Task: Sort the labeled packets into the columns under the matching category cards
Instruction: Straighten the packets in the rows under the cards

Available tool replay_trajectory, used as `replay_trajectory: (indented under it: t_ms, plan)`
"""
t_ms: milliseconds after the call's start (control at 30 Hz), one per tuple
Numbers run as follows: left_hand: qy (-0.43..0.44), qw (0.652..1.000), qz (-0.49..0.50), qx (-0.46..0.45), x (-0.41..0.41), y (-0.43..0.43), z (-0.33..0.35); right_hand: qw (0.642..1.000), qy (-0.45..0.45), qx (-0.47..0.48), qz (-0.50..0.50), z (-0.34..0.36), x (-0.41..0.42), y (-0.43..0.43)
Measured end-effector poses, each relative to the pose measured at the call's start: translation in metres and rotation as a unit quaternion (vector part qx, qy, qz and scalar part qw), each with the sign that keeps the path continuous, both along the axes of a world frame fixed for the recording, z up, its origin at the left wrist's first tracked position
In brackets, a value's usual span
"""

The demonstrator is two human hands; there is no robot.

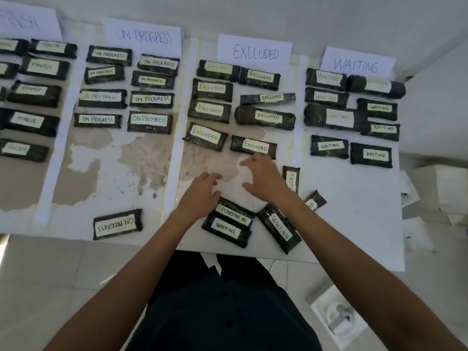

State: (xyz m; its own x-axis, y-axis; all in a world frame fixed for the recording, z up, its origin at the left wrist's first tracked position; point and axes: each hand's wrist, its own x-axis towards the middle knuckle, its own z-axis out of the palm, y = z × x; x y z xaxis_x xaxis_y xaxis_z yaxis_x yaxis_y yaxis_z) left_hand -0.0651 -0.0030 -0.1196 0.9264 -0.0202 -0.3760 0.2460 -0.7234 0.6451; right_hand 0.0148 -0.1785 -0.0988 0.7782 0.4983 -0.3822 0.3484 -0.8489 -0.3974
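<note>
Four white cards were set along the far side of the table (354, 219). The cut-off FINISH card (25, 21), the ON PROGRESS card (144, 36), the EXCLUDED card (255, 52) and the WAITING card (355, 64) could be read. Dark packets with pale handwritten labels were laid two wide under each card. Where the labels could be read, they matched the card.

Six packets were found unsorted near the front edge. A lone ON PROGRESS packet (117, 224) was placed to the left. A second ON PROGRESS packet (235, 215) was stacked on a WAITING packet (226, 231), and a tilted WAITING packet (279, 228) was set just beside them. A lengthwise EXCLUDED packet (291, 179) and an "ED" packet (315, 200) were partly hidden by the right forearm.

The left hand (202, 191) was held loosely spread with nothing gripped, its heel at the far end of the second ON PROGRESS packet. The right hand (263, 178) was spread wide and nothing was held in it. Its fingertips were brought to the near edge of the nearest sorted EXCLUDED packet (254, 146), though contact could not be told.
</note>
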Motion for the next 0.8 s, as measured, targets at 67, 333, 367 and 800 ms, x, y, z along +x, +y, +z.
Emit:
replay_trajectory:
  t_ms: [67, 333, 367, 800]
  plan:
    - [0.019, 1.0, 0.017, 0.006, -0.01, -0.002, -0.003, 0.997, 0.068, 0.01, 0.022, -0.003, -0.02, 0.007]
    - [0.035, 0.995, 0.09, -0.018, -0.032, -0.01, -0.012, 0.992, 0.112, -0.036, 0.035, -0.025, -0.059, 0.023]
    - [0.031, 0.995, 0.097, -0.019, -0.032, -0.011, -0.011, 0.992, 0.118, -0.028, 0.027, -0.023, -0.057, 0.024]
    - [-0.094, 0.991, 0.044, 0.083, -0.033, 0.004, 0.035, 0.823, 0.332, 0.287, -0.36, 0.024, -0.04, 0.043]
